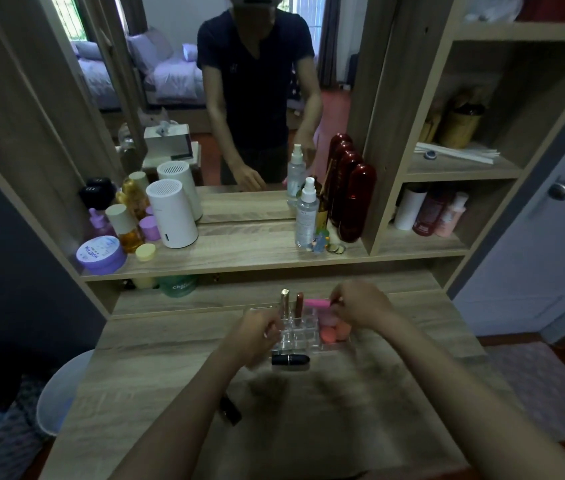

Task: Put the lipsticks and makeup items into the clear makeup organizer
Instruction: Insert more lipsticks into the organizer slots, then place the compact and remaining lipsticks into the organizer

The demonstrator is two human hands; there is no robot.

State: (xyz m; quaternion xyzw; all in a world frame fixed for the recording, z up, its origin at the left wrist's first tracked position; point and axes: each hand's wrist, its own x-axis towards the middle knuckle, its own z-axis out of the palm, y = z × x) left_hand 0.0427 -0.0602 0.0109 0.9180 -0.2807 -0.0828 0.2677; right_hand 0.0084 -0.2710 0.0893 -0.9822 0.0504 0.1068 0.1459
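- Clear organizer point(296, 336) mid-desk; two tubes upright in its 12 o'clock slots, orange sponges point(334, 332) at 3.
- Right hand point(360, 306) pinches pink tube point(317, 302) over it.
- Left hand point(257, 336) touches organizer's 9 o'clock edge; grip unclear.
- Black lipstick point(290, 359) lies at 6 o'clock; dark tube point(231, 410) under left forearm.

The organizer point(296, 332) sits on the table point(360, 410), toward its back edge. Two lipsticks point(285, 301) stand upright in the organizer's rear slots, and sponges point(334, 332) lie in its right compartment. Another lipstick point(290, 359) lies on its side just in front of the organizer. A tube point(231, 410) lies farther in front, to the left. A shelf point(257, 251) of bottles point(307, 216) runs behind the organizer.
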